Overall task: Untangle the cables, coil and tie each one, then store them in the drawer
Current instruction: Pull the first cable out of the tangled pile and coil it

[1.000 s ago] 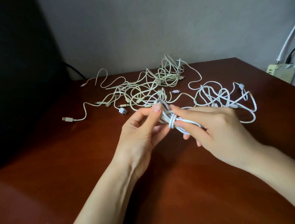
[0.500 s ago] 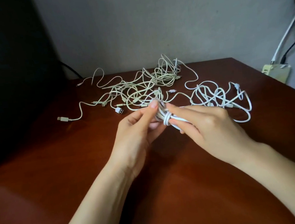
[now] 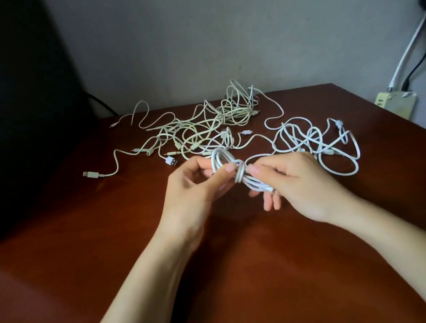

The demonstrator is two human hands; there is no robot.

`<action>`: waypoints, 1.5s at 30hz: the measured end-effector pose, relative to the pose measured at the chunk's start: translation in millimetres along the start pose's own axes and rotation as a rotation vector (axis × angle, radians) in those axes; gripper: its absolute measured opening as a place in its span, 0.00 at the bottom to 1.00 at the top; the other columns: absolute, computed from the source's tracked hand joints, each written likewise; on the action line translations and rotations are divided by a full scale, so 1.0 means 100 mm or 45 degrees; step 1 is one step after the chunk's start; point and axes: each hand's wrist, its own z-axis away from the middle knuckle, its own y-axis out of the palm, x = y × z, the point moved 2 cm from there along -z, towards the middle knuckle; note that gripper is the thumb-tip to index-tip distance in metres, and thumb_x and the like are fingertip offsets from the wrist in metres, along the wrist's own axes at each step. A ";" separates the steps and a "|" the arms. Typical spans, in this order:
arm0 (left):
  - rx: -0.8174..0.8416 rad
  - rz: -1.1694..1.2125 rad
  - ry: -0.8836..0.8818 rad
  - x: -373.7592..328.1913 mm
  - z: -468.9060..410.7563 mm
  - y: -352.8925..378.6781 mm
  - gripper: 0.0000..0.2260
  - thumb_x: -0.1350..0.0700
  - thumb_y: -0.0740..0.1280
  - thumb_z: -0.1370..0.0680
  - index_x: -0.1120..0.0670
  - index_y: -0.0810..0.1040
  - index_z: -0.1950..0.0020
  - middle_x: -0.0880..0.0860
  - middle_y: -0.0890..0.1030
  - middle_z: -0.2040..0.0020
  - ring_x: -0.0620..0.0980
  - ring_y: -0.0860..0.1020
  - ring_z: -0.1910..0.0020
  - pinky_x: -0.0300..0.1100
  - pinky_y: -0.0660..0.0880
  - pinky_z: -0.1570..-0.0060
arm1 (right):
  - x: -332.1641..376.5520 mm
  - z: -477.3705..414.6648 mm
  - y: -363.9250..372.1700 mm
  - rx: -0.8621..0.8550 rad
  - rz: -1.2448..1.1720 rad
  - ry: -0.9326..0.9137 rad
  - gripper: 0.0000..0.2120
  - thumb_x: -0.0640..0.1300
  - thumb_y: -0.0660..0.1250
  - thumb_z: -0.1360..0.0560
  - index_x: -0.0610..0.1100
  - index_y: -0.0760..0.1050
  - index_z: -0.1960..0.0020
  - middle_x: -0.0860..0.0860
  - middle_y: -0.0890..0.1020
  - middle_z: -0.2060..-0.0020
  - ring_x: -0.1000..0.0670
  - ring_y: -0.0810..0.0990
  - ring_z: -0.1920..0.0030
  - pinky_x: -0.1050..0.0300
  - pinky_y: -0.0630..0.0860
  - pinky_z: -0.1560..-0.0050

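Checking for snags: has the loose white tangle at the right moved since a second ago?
No. The white tangle keeps its place just below the table's far right corner.

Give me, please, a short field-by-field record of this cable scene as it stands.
surface: brown wooden table
in hand: coiled white cable, wrapped round its middle
left hand: pinches the coil's loops
right hand: pinches the coil at the wrap
loose on table: cream cable tangle behind the hands; white cable tangle to the right
beyond table: power strip at the right
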 end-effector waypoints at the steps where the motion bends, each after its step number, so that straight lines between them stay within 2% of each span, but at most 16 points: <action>1: 0.019 0.017 0.008 0.00 -0.01 -0.01 0.09 0.60 0.71 0.36 0.62 0.74 0.60 0.64 0.78 0.55 0.52 0.82 0.58 0.40 0.80 0.53 | 0.01 -0.01 0.01 0.037 -0.180 0.076 0.14 0.46 0.60 0.19 0.41 0.81 0.55 0.43 0.83 0.69 0.52 0.79 0.75 0.65 0.72 0.71; 4: 0.086 0.120 -0.010 -0.01 -0.02 -0.04 0.15 0.61 0.69 0.34 0.66 0.75 0.50 0.62 0.80 0.55 0.51 0.83 0.57 0.39 0.79 0.55 | 0.04 -0.01 0.01 0.155 -0.712 0.327 0.13 0.45 0.61 0.22 0.36 0.79 0.55 0.40 0.83 0.67 0.51 0.76 0.77 0.67 0.70 0.76; 7: 0.124 0.199 -0.052 -0.03 -0.02 -0.05 0.18 0.62 0.68 0.32 0.69 0.75 0.45 0.59 0.81 0.55 0.50 0.83 0.56 0.37 0.79 0.56 | 0.07 0.01 0.01 0.211 -0.950 0.437 0.16 0.48 0.64 0.29 0.35 0.80 0.56 0.39 0.83 0.67 0.54 0.75 0.78 0.69 0.68 0.78; 11: 0.127 0.198 -0.099 -0.04 -0.03 -0.08 0.16 0.62 0.68 0.32 0.67 0.75 0.47 0.59 0.82 0.54 0.50 0.83 0.56 0.37 0.79 0.55 | 0.08 0.01 0.07 0.182 -0.764 0.316 0.18 0.53 0.63 0.29 0.38 0.79 0.54 0.41 0.83 0.68 0.52 0.75 0.76 0.67 0.70 0.76; 17: 0.097 0.166 -0.105 0.00 -0.05 -0.05 0.12 0.59 0.69 0.31 0.61 0.78 0.49 0.56 0.82 0.53 0.47 0.82 0.55 0.38 0.79 0.48 | 0.05 0.02 0.11 0.164 -0.492 0.182 0.13 0.49 0.57 0.21 0.42 0.76 0.49 0.45 0.83 0.65 0.48 0.76 0.73 0.61 0.70 0.75; 20: 0.031 0.069 -0.050 0.03 -0.05 -0.05 0.16 0.59 0.71 0.33 0.59 0.77 0.46 0.55 0.83 0.51 0.49 0.81 0.52 0.40 0.77 0.46 | 0.02 0.02 0.14 0.180 -0.436 0.163 0.09 0.45 0.58 0.19 0.45 0.75 0.47 0.47 0.83 0.61 0.49 0.78 0.69 0.59 0.72 0.72; 22: -0.041 -0.015 -0.017 0.04 -0.06 -0.07 0.22 0.63 0.72 0.32 0.58 0.73 0.40 0.56 0.83 0.48 0.52 0.82 0.49 0.45 0.76 0.44 | -0.01 0.02 0.16 0.168 -0.391 0.148 0.08 0.43 0.58 0.19 0.46 0.75 0.45 0.49 0.82 0.59 0.50 0.79 0.67 0.57 0.74 0.69; 24: -0.116 -0.031 -0.005 0.06 -0.07 -0.08 0.24 0.68 0.71 0.30 0.57 0.70 0.36 0.57 0.82 0.47 0.52 0.82 0.50 0.46 0.78 0.46 | -0.01 0.01 0.19 0.153 -0.384 0.132 0.08 0.41 0.58 0.19 0.48 0.74 0.43 0.49 0.83 0.56 0.50 0.80 0.64 0.56 0.75 0.67; 26: -0.173 -0.005 -0.008 0.08 -0.06 -0.08 0.24 0.68 0.71 0.28 0.59 0.69 0.35 0.58 0.81 0.46 0.51 0.83 0.54 0.41 0.79 0.53 | 0.01 -0.01 0.24 0.136 -0.432 0.134 0.10 0.40 0.58 0.19 0.50 0.73 0.43 0.49 0.83 0.54 0.51 0.80 0.61 0.55 0.75 0.64; 28: -0.231 0.003 -0.056 0.12 -0.06 -0.07 0.21 0.67 0.71 0.28 0.61 0.71 0.37 0.61 0.81 0.46 0.51 0.82 0.57 0.39 0.79 0.58 | 0.04 -0.05 0.31 0.118 -0.463 0.148 0.11 0.40 0.57 0.19 0.53 0.73 0.44 0.51 0.83 0.55 0.52 0.81 0.58 0.55 0.76 0.61; 30: -0.299 -0.042 -0.125 0.14 -0.07 -0.09 0.15 0.63 0.71 0.26 0.62 0.75 0.41 0.64 0.81 0.46 0.52 0.81 0.58 0.42 0.79 0.57 | 0.08 -0.11 0.41 0.132 -0.456 0.156 0.11 0.41 0.56 0.18 0.55 0.73 0.45 0.53 0.82 0.54 0.54 0.80 0.55 0.56 0.76 0.57; 32: -0.367 -0.121 -0.146 0.09 -0.09 -0.15 0.10 0.60 0.70 0.25 0.61 0.77 0.45 0.64 0.81 0.47 0.52 0.80 0.59 0.45 0.78 0.55 | 0.15 -0.17 0.51 0.188 -0.451 0.164 0.12 0.43 0.55 0.18 0.57 0.73 0.45 0.54 0.81 0.51 0.56 0.79 0.51 0.57 0.77 0.54; 36: -0.411 -0.251 -0.050 -0.23 -0.07 -0.45 0.06 0.61 0.66 0.22 0.59 0.79 0.46 0.59 0.83 0.51 0.51 0.81 0.58 0.42 0.78 0.55 | 0.38 -0.36 0.68 0.278 -0.418 0.145 0.10 0.48 0.55 0.18 0.60 0.72 0.45 0.56 0.81 0.48 0.54 0.79 0.46 0.56 0.76 0.49; 39: -0.391 -0.471 -0.032 -0.50 -0.03 -0.77 0.08 0.64 0.63 0.21 0.58 0.80 0.46 0.56 0.82 0.57 0.47 0.79 0.62 0.32 0.74 0.66 | 0.57 -0.57 0.80 0.267 -0.378 0.123 0.09 0.47 0.56 0.18 0.52 0.73 0.42 0.51 0.81 0.47 0.51 0.80 0.48 0.57 0.76 0.50; 43: -0.464 -0.891 -0.027 -0.75 0.02 -1.21 0.08 0.62 0.65 0.22 0.53 0.74 0.45 0.51 0.78 0.59 0.46 0.76 0.60 0.39 0.73 0.60 | 0.78 -0.85 1.15 0.285 -0.392 0.074 0.15 0.45 0.59 0.19 0.47 0.69 0.32 0.49 0.80 0.45 0.52 0.80 0.51 0.59 0.77 0.52; 45: -0.562 -1.011 -0.035 -0.80 0.04 -1.43 0.10 0.59 0.67 0.22 0.51 0.70 0.45 0.47 0.77 0.59 0.41 0.75 0.61 0.35 0.73 0.64 | 0.86 -0.96 1.37 0.300 -0.355 0.024 0.14 0.46 0.61 0.20 0.49 0.71 0.34 0.49 0.81 0.46 0.52 0.81 0.50 0.57 0.78 0.50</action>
